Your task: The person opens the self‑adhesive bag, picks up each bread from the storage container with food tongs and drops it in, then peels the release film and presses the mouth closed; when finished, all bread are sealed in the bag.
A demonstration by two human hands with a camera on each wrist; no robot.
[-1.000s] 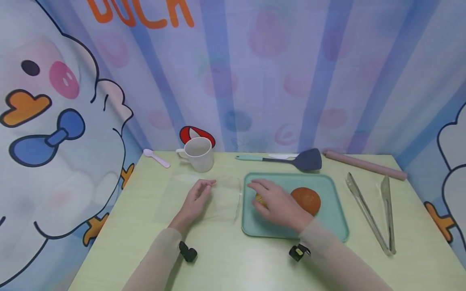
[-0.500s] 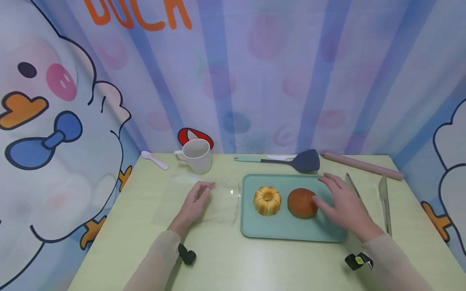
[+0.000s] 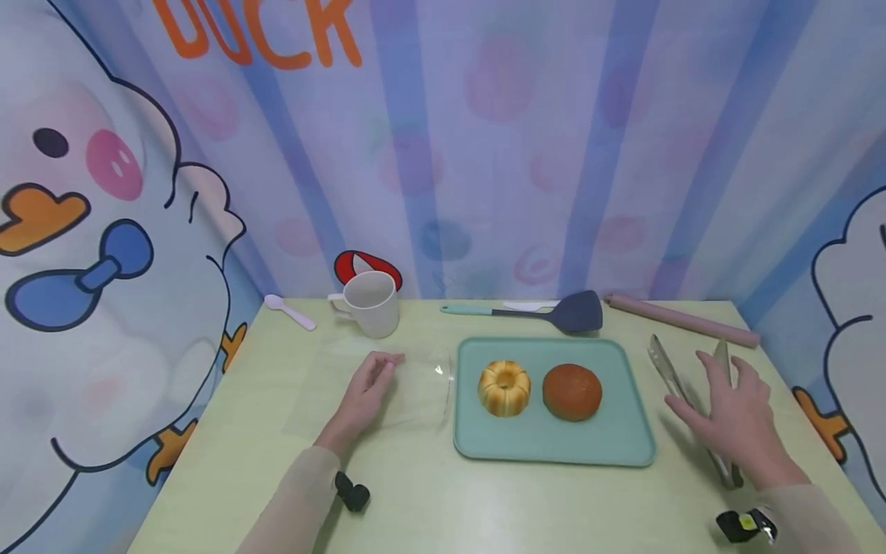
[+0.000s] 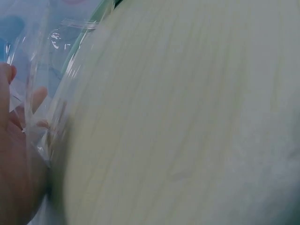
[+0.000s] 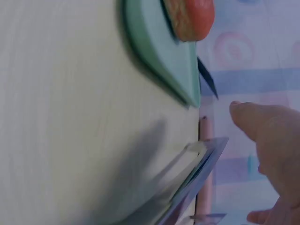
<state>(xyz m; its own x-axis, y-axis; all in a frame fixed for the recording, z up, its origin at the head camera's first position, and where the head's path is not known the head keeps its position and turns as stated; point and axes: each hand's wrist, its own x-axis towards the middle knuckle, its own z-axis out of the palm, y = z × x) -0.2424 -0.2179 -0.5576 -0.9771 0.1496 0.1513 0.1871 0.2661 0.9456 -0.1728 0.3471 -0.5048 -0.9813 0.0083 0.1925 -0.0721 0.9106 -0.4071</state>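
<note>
My left hand [image 3: 365,390] is at a clear plastic bag [image 3: 422,388] on the table, fingers curled and pinching its film. In the left wrist view the glossy film [image 4: 70,51] rises past that hand's fingers [image 4: 38,97]. Over the metal tongs [image 3: 670,369] hovers my right hand [image 3: 737,415], its fingers spread and apart from them as far as I can see. It partly covers the tongs, whose two arms stand apart. On the green tray [image 3: 554,450] sit a ring-shaped fluted bread [image 3: 504,389] and a round brown bun [image 3: 571,392].
Along the back lie a pink spoon [image 3: 291,312], a white mug [image 3: 374,304], a spatula [image 3: 577,312] with a white utensil [image 3: 533,305] behind it, and a pink rolling pin [image 3: 681,319]. A printed curtain [image 3: 505,192] hangs right behind the table.
My right hand has left the ring-shaped bread, passed over the bun and moved right to above the tongs. The bread rests uncovered on the tray. My left hand stays at the bag.
</note>
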